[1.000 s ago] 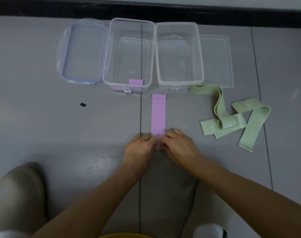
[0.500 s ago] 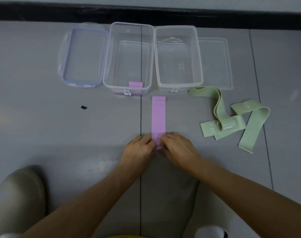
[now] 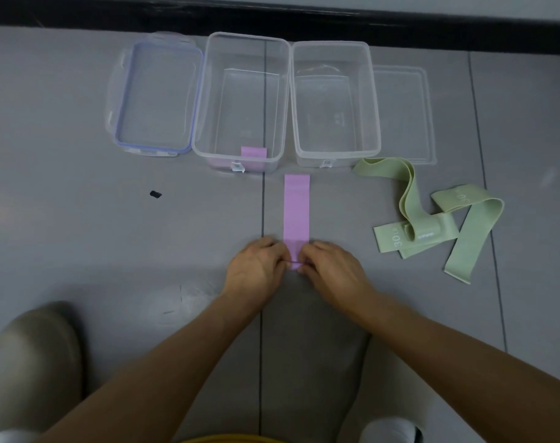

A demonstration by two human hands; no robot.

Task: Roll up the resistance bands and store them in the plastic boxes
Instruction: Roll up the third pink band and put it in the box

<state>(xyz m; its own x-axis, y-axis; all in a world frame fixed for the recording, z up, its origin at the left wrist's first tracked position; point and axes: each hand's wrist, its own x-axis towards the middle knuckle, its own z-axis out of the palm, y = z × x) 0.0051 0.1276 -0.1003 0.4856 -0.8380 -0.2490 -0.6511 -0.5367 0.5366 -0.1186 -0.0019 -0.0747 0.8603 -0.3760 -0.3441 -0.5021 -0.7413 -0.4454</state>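
Hands crept slightly up strip since earlier frame: left hand (image 3: 256, 270) and right hand (image 3: 331, 270) now cover a touch more of pink band (image 3: 296, 209). Fingertips of both curled, pinching band's near end at frame centre. Rest of band lies flat, and its far end stops just short of left box (image 3: 246, 100) and right box (image 3: 333, 100). Rolled pink band (image 3: 254, 152) sits inside left box against near wall. Green bands (image 3: 432, 225) lie loose at right, well apart from hands. Bare floor (image 3: 112, 251) left of strip.

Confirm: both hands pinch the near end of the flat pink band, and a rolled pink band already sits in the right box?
Wrong box. The head view shows the rolled pink band in the left box, next to the blue-rimmed lid. The left hand and right hand do pinch the near end of the flat pink band.
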